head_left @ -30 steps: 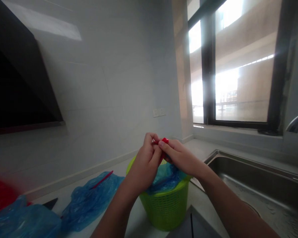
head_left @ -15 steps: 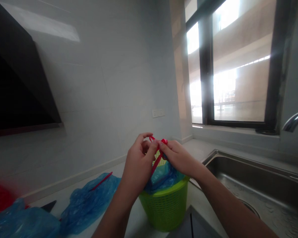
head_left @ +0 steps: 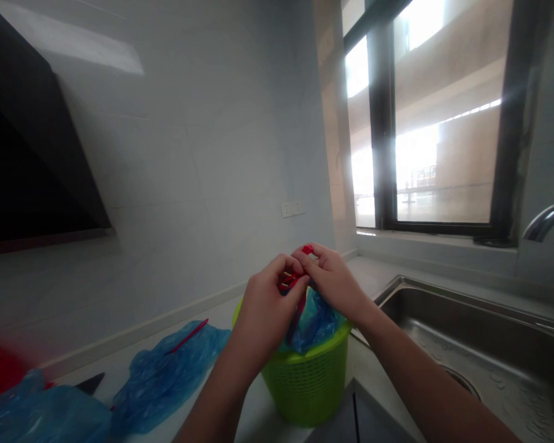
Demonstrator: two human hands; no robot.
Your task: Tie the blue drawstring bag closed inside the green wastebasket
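Observation:
Both hands meet above a lime-green plastic basket (head_left: 307, 387) that holds a blue plastic bag (head_left: 316, 323). Between my left hand's (head_left: 274, 301) pinched thumb and fingers runs the bag's red drawstring (head_left: 299, 307). My right hand (head_left: 330, 277) is closed on the same red drawstring, its thumb and forefinger pressed together close to the left fingertips. A strand of it hangs down into the bag. The exact way the string is looped is hidden by the fingers.
More blue plastic bags (head_left: 166, 375) with red drawstring lie on the counter at left, near a blurred red item (head_left: 2, 369). A steel sink (head_left: 447, 332) with a faucet (head_left: 547, 218) is at right. A grey panel (head_left: 357, 418) lies before the basket. A dark hood (head_left: 41, 160) juts out upper left.
My left fingers have curled further around the red drawstring, and both hands have drawn closer together and slightly right. The loop that stood above them is now tucked among the fingers.

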